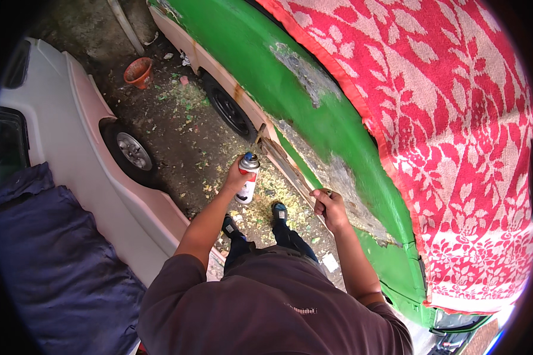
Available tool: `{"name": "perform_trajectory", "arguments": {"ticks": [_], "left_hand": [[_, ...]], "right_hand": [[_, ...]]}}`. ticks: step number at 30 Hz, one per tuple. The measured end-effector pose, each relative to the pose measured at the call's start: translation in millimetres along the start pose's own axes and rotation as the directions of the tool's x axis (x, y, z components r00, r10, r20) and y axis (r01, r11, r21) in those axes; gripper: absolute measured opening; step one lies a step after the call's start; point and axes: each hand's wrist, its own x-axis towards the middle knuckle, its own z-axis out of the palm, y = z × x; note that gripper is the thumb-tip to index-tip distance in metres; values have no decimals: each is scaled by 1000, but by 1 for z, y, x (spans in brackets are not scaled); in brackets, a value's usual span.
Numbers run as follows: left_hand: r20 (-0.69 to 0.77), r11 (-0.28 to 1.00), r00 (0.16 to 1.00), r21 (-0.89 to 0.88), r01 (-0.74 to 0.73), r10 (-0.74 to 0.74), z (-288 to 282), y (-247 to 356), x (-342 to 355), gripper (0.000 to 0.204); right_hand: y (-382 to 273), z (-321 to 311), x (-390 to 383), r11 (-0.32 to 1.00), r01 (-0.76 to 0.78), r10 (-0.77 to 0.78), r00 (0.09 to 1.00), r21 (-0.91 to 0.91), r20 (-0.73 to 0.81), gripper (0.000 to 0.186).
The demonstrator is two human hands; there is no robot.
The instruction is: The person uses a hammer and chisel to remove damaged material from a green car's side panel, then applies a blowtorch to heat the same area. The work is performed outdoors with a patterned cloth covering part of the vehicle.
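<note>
My left hand (237,176) grips a white and red aerosol can (246,183) with a silver top and blue nozzle, held upright beside the green car's lower side. My right hand (331,210) is closed near that side, around something small that I cannot make out. The green car body (305,124) has rough grey bare patches (343,186) and a pale lower strip (243,103) with rust stains. A narrow brownish piece (263,133) juts out at the damaged sill just beyond the can.
A pale car (83,136) with a dark blue cloth (53,254) stands at left. A red patterned towel (438,118) covers the green car's upper part. A dark wheel (225,109), an orange pot (138,74) and a pole (124,23) are ahead. Yellowish scraps litter the ground (189,142).
</note>
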Motion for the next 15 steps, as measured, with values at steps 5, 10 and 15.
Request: {"name": "perform_trajectory", "arguments": {"ticks": [5,10,15], "left_hand": [[-55,999,998,-48,13,-15,8,2,15,54],[-38,998,998,-36,58,-59,12,0,17,56],[-89,982,993,-179,58,-75,16,1,19,59]], "right_hand": [[0,-7,2,1000,-10,10,1000,2,-13,23],[-4,-9,5,1000,-12,12,1000,1,5,24],[-6,-8,4,1000,-10,10,1000,-9,14,24]]}}
